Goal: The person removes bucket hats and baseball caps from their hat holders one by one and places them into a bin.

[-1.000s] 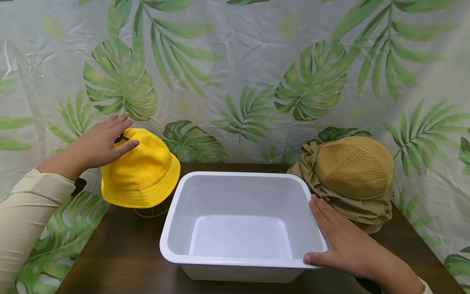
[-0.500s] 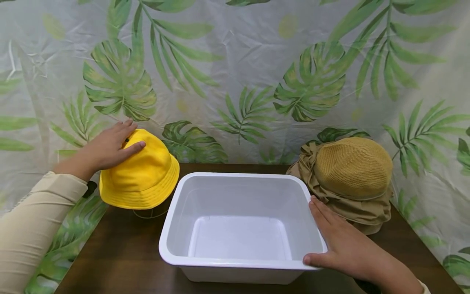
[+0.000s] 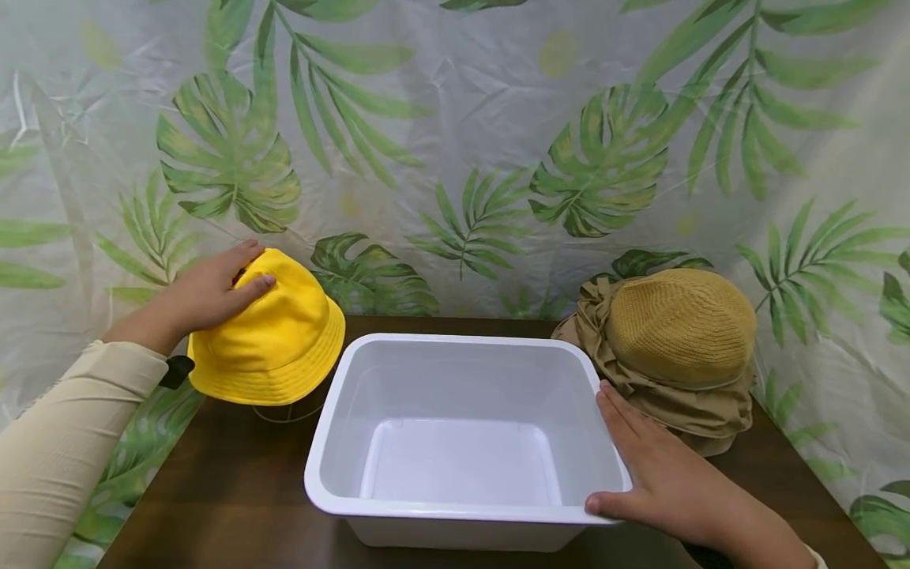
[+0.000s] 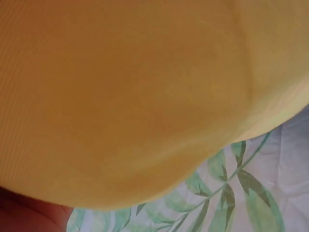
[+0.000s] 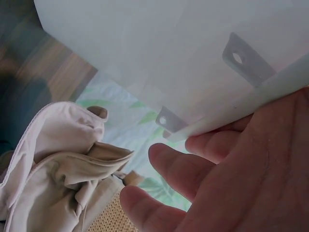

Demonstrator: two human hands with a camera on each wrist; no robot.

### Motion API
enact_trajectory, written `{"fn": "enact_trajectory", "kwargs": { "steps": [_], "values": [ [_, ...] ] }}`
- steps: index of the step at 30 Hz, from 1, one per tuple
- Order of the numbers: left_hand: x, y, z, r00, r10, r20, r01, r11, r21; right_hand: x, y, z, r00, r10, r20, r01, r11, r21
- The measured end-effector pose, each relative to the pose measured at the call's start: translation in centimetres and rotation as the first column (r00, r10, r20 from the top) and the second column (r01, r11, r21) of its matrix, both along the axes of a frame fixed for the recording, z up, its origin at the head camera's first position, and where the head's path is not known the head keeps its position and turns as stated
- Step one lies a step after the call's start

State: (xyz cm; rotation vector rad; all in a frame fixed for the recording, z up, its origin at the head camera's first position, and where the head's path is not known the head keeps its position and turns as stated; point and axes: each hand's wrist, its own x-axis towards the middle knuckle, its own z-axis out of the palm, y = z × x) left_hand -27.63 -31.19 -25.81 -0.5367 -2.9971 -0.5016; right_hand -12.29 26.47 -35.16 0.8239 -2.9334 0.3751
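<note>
A yellow bucket hat (image 3: 284, 324) sits on a wire stand (image 3: 287, 414) at the left. My left hand (image 3: 213, 286) grips its crown from above, thumb in front and fingers over the far side; the fingertips are partly hidden. Yellow cloth fills most of the left wrist view. In the middle stands a white plastic basin (image 3: 462, 510) with nothing inside. At its right rim rests my right hand (image 3: 664, 474), fingers stretched along the side and thumb on the near corner. Under that rim, small tabs with holes (image 5: 236, 57) show in the right wrist view.
A pile of brown and tan hats stands at the right behind the right hand, with a woven straw-coloured hat (image 3: 686, 324) on top. Everything stands on a dark wooden table (image 3: 213, 482). A leaf-print sheet (image 3: 455, 118) hangs close behind.
My left hand has come to the right and down onto the yellow hat's crown, covering the dark green knot at its top. The right hand and the basin have stayed in place.
</note>
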Motion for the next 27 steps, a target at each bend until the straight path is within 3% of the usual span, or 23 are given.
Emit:
{"fn": "enact_trajectory", "kwargs": {
  "steps": [6,20,27],
  "values": [
    [0.07,0.04,0.22,1.0,-0.013,-0.007,0.013,0.999,0.03,0.04,-0.01,0.02,1.0,-0.016,0.011,0.016,1.0,0.0],
    [0.51,0.08,0.68,0.999,0.018,0.043,-0.022,0.996,0.09,0.06,0.01,0.14,1.0,-0.011,0.001,0.011,1.0,-0.011],
    [0.8,-0.35,0.86,0.999,0.036,0.035,-0.039,0.994,0.097,0.07,-0.08,0.13,1.0,-0.007,0.017,0.007,1.0,-0.027]
  ]
}}
